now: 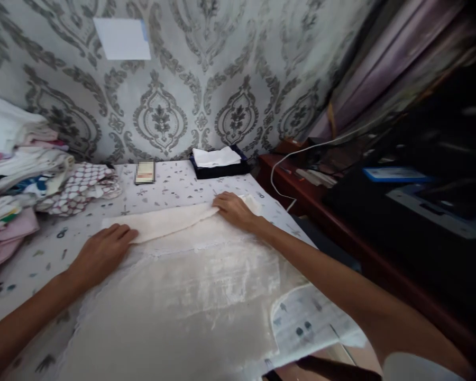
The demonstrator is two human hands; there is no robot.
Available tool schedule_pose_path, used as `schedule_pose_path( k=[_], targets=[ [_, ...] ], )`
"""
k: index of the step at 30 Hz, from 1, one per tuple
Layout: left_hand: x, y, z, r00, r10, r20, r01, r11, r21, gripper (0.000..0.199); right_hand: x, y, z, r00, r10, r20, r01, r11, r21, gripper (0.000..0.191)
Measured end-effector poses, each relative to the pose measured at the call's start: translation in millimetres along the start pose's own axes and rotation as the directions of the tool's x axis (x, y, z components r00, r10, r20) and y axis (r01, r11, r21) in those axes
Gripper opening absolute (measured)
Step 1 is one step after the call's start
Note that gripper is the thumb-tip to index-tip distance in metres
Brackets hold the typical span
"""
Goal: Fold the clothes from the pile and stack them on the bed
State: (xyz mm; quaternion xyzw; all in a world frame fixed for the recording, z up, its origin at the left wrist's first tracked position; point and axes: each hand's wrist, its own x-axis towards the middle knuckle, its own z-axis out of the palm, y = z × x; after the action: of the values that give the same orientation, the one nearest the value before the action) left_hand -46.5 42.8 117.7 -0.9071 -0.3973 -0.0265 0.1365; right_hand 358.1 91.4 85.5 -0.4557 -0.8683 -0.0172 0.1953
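Note:
A cream-white cloth garment (182,317) lies spread over the patterned sheet (170,193), its far edge folded over into a band. My left hand (107,248) rests at the left end of that band, its fingers curled on the fabric. At the right part of the fold, my right hand (235,210) has its fingers bent over the cloth's edge. Both hands hold the folded strip; the thumbs are mostly hidden. The garment's right side shows a curved, armhole-like edge.
Piled clothes (11,169) stand at the left. By the wall lie a phone (145,172) and a small dark folded stack (221,170) with a white cloth (216,157) on top. A reddish-brown desk (321,211) with a white cable (275,172) borders the right side.

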Motion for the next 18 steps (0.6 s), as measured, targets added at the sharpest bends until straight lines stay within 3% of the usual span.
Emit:
schedule_pose_path(
  k=[8, 12, 16, 18],
  targets=[
    [-28, -2, 5.4, 0.999, -0.014, 0.032, 0.012, 0.998, 0.063, 0.035, -3, 2, 7, 1.0, -0.018, -0.01, 0.017, 0.999, -0.04, 0.028],
    [-33, 0, -12.2, 0.994, -0.024, 0.106, 0.018, 0.998, 0.054, 0.032, -2, -1, -3, 0.997, -0.027, 0.072, 0.031, 0.998, -0.059, 0.032],
    [-18, 16, -37.6, 0.997, -0.043, 0.062, 0.05, 0.993, -0.111, 0.03, 10, -13, -10, 0.995, -0.029, 0.098, 0.033, 0.998, -0.044, 0.045],
    [2, 28, -37.7, 0.998, -0.064, 0.005, 0.064, 0.974, -0.218, 0.04, 21, -27, -4, 0.998, -0.004, 0.061, 0.004, 1.0, 0.008, 0.046]
  ],
)
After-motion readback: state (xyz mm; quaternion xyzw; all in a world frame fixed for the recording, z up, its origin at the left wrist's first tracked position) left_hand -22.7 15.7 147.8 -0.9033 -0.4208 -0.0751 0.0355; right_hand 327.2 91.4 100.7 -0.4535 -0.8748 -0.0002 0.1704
